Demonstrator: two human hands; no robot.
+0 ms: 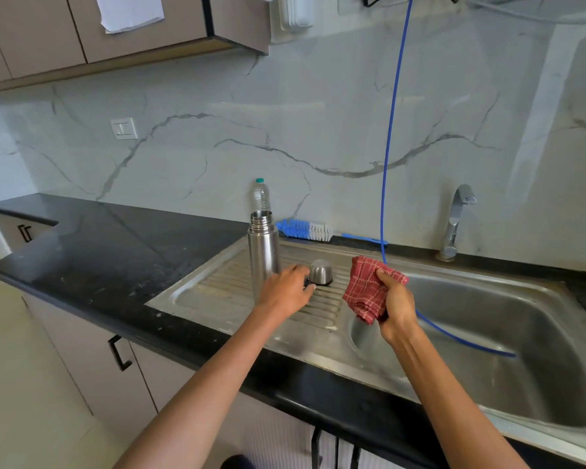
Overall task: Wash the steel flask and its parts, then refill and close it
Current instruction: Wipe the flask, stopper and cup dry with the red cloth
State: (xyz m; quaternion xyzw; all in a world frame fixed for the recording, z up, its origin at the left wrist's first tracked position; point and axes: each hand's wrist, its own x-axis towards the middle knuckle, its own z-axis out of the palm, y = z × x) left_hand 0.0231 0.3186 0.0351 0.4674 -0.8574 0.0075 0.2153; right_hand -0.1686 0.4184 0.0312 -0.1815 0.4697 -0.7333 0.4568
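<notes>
Right hand (394, 308) gripping cloth (367, 289), uncapped steel flask (264, 252)

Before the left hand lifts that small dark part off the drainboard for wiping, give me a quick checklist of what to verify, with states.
1. Flask upright, mouth open, on drainboard: ok.
2. Left hand on the small dark part beside the steel cup: ok; whether the grip is firm, cannot tell.
3. Right hand holding red cloth ready: ok.
4. Left wrist clear of flask: not ok, very close, tipping risk.
5. Blue hose clear of cloth: cannot tell.
6. Tap off: ok, no water visible.
</notes>
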